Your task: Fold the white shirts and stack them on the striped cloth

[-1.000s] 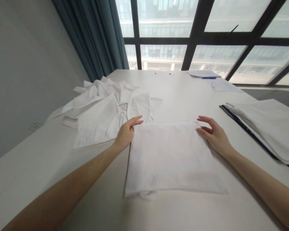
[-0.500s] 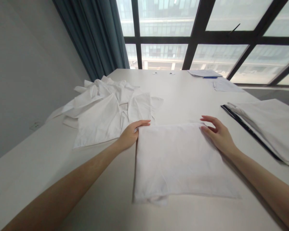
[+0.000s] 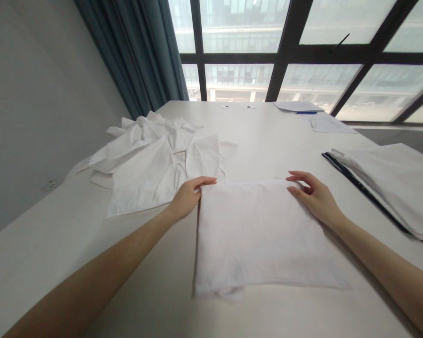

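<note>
A white cloth [image 3: 254,230], folded into a rough rectangle, lies on the table in front of me. My left hand [image 3: 188,197] grips its far left corner, the index finger stretched along the top edge and the thumb mostly hidden. At the far right corner, my right hand [image 3: 315,195] has the cloth's edge between thumb and fingers, with a small gap showing between the fingertips. A bit of fabric sticks out under the near left edge. Left of it, close to my left hand, spreads a crumpled heap of white cloths [image 3: 144,164].
Folded white fabric [image 3: 391,183] lies on a black flat item [image 3: 366,190] at the right. Papers [image 3: 333,124] and a blue pen [image 3: 306,112] rest near the far right edge of the white table [image 3: 264,131]. Behind stand a blue curtain [image 3: 141,56] and windows.
My right hand has shifted slightly left along the cloth's far edge. The left hand keeps its hold on the left corner. The view has moved a little.
</note>
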Available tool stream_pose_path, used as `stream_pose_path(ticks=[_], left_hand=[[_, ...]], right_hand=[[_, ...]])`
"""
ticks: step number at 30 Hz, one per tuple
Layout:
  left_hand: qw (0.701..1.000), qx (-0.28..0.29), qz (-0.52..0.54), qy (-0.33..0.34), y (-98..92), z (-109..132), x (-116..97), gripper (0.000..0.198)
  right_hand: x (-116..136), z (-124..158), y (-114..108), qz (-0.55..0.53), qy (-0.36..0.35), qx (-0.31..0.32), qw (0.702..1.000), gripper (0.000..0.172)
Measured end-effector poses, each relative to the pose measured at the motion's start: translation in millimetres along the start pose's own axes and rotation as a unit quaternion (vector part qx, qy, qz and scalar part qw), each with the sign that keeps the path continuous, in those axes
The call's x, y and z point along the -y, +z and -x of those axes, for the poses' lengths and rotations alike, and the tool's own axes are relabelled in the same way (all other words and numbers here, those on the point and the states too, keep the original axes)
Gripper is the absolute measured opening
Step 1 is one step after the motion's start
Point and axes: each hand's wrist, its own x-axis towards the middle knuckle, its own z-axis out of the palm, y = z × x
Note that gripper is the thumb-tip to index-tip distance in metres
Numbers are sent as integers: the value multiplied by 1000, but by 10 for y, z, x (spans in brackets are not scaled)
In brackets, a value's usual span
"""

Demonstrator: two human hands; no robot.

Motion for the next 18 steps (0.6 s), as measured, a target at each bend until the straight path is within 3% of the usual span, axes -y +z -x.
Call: stream_pose_path(ticks=[11,16,18], left_hand=[[999,-20,-26,-23,-8,1,-26,36],[999,-24,-17,-31,-8,5,-10,37],[999,-24,-18,-29,-12,6,-9,38]], right_hand=[[12,17,5,1,-26,43,999,49],[-29,19,28,-38,-25,31,998,41],[-64,0,1,-38,-7,-4,999,34]])
